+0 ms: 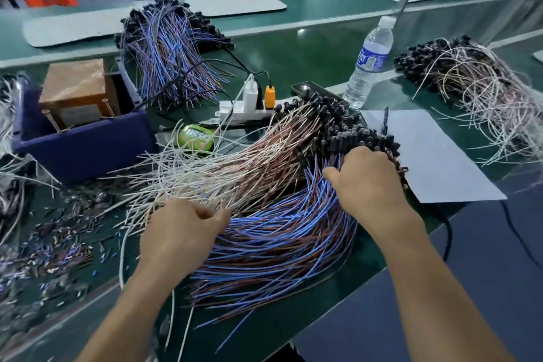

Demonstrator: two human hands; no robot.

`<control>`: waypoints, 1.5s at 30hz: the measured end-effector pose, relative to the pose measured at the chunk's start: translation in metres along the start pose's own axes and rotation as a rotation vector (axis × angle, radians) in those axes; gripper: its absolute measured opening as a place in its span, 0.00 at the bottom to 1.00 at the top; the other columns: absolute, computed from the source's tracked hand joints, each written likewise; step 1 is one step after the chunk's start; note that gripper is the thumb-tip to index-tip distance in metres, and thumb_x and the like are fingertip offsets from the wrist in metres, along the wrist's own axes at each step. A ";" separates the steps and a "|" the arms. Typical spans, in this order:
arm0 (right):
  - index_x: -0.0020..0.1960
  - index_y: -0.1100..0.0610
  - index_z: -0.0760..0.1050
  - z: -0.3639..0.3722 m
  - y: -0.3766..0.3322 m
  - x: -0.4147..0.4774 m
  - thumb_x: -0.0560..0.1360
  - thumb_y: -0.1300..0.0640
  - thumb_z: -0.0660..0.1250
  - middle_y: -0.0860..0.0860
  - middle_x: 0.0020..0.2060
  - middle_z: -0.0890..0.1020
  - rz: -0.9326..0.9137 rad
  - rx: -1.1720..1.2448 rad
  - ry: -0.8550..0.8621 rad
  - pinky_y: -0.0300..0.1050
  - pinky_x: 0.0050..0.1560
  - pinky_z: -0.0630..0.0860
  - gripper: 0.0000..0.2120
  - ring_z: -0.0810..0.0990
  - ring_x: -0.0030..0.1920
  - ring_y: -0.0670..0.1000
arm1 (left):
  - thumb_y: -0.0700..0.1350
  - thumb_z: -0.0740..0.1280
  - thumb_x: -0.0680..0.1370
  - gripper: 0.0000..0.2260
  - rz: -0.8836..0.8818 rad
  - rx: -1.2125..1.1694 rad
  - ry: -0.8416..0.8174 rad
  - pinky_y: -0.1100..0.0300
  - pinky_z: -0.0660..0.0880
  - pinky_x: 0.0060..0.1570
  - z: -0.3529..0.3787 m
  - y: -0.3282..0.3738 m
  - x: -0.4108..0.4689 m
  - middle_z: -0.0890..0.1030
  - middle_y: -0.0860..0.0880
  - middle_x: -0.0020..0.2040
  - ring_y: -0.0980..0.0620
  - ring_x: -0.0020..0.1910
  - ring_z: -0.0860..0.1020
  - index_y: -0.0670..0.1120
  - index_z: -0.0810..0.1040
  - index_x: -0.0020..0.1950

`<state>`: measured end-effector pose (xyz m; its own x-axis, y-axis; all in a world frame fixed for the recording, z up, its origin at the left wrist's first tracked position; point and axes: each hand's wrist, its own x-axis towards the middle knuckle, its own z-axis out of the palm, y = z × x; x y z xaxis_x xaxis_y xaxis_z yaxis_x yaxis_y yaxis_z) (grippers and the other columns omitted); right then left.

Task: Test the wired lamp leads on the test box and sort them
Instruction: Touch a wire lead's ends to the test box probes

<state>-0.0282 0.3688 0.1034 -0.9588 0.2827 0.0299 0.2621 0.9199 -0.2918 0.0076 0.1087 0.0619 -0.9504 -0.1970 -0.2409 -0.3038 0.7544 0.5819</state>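
Lamp leads with blue and brown wires (279,241) lie in a thick fan across the middle of the green counter (308,53), their black sockets bunched at the far right and the stripped ends spread towards the near edge. Just behind them, and overlapping them, lies a second fan of pink and white leads (235,167).

The right hand (367,182) rests on the socket end of the blue and brown wires, with the fingers bent down over the bundle and the thumb spread across the strands, grasping them. The left hand (182,232) sits at the free ends where the two fans meet. Its fingers are curled, but I cannot tell whether they pinch a wire.

A blue box (82,150) holding a wooden block (76,82) and metal pins stands at the left. Cut wire scraps (58,244) litter the counter in front of it. A power strip (244,110), a water bottle (370,62) and a paper sheet (435,161) lie beyond and to the right. Two more lead piles sit apart: a blue one (170,53) at the back and a white one (484,97) far right.
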 end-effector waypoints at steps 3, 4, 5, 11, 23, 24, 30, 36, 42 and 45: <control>0.33 0.61 0.72 0.002 0.003 -0.003 0.73 0.43 0.76 0.56 0.24 0.79 0.040 0.159 -0.049 0.48 0.24 0.77 0.25 0.81 0.25 0.56 | 0.66 0.69 0.75 0.19 -0.033 -0.081 0.038 0.58 0.70 0.30 -0.003 -0.010 0.002 0.77 0.49 0.22 0.50 0.22 0.73 0.53 0.83 0.34; 0.34 0.62 0.73 0.004 0.005 -0.005 0.73 0.43 0.76 0.57 0.24 0.80 0.047 0.185 -0.040 0.50 0.26 0.80 0.25 0.82 0.25 0.56 | 0.67 0.69 0.75 0.21 -0.037 -0.112 0.058 0.57 0.70 0.31 -0.004 -0.014 0.002 0.78 0.48 0.23 0.50 0.22 0.73 0.52 0.83 0.33; 0.35 0.63 0.74 0.006 0.006 -0.007 0.74 0.44 0.76 0.56 0.25 0.80 0.043 0.192 -0.013 0.51 0.29 0.81 0.24 0.82 0.25 0.55 | 0.67 0.69 0.74 0.21 -0.040 -0.134 0.075 0.57 0.70 0.31 -0.006 -0.019 0.002 0.79 0.48 0.24 0.50 0.22 0.73 0.52 0.82 0.32; 0.39 0.54 0.77 0.017 0.004 -0.024 0.76 0.48 0.74 0.45 0.28 0.77 0.016 0.240 0.290 0.43 0.36 0.76 0.13 0.78 0.30 0.49 | 0.70 0.69 0.73 0.25 -0.107 -0.147 0.063 0.56 0.66 0.31 -0.008 -0.036 -0.003 0.74 0.49 0.21 0.52 0.21 0.68 0.49 0.82 0.32; 0.38 0.50 0.79 0.058 -0.076 -0.068 0.76 0.55 0.73 0.42 0.25 0.79 -0.320 0.554 0.045 0.30 0.29 0.71 0.09 0.79 0.29 0.41 | 0.53 0.76 0.75 0.10 -0.086 -0.424 0.151 0.58 0.70 0.31 -0.023 -0.054 -0.003 0.81 0.49 0.26 0.56 0.23 0.71 0.54 0.86 0.34; 0.38 0.51 0.80 0.064 -0.092 -0.069 0.76 0.55 0.73 0.42 0.26 0.79 -0.353 0.571 0.010 0.30 0.30 0.72 0.08 0.79 0.29 0.42 | 0.46 0.78 0.75 0.06 -0.078 -0.542 0.153 0.59 0.74 0.33 -0.026 -0.056 -0.004 0.84 0.50 0.32 0.56 0.27 0.77 0.54 0.88 0.38; 0.40 0.50 0.82 0.101 -0.186 -0.077 0.72 0.54 0.72 0.43 0.29 0.82 -0.469 0.703 -0.183 0.33 0.33 0.74 0.03 0.81 0.33 0.43 | 0.25 0.72 0.73 0.19 0.052 -0.926 0.224 0.65 0.81 0.42 -0.045 -0.077 -0.006 0.88 0.49 0.46 0.52 0.45 0.87 0.47 0.85 0.54; 0.43 0.49 0.84 0.132 -0.265 -0.100 0.73 0.58 0.69 0.41 0.33 0.84 -0.597 0.674 -0.424 0.28 0.36 0.72 0.07 0.81 0.37 0.40 | 0.49 0.79 0.73 0.06 -0.252 -0.581 0.614 0.53 0.81 0.37 -0.083 -0.151 -0.015 0.85 0.55 0.31 0.53 0.31 0.83 0.58 0.87 0.37; 0.59 0.48 0.83 0.149 -0.331 -0.112 0.74 0.68 0.64 0.47 0.54 0.84 -0.758 0.453 -0.636 0.33 0.40 0.73 0.22 0.80 0.44 0.45 | 0.51 0.77 0.75 0.06 -0.410 -0.253 0.903 0.58 0.78 0.41 -0.105 -0.215 -0.031 0.86 0.53 0.42 0.53 0.41 0.82 0.56 0.87 0.51; 0.67 0.47 0.78 0.159 -0.354 -0.113 0.74 0.70 0.62 0.50 0.60 0.81 -0.830 0.326 -0.688 0.35 0.33 0.75 0.27 0.79 0.41 0.48 | 0.48 0.79 0.73 0.14 -0.423 -0.116 0.952 0.52 0.76 0.57 -0.112 -0.240 -0.034 0.86 0.46 0.52 0.45 0.55 0.80 0.52 0.87 0.58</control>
<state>-0.0307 -0.0323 0.0517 -0.7057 -0.6870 -0.1735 -0.4301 0.6099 -0.6656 0.1052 -0.1358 0.0176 -0.4097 -0.8801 0.2398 -0.5805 0.4543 0.6757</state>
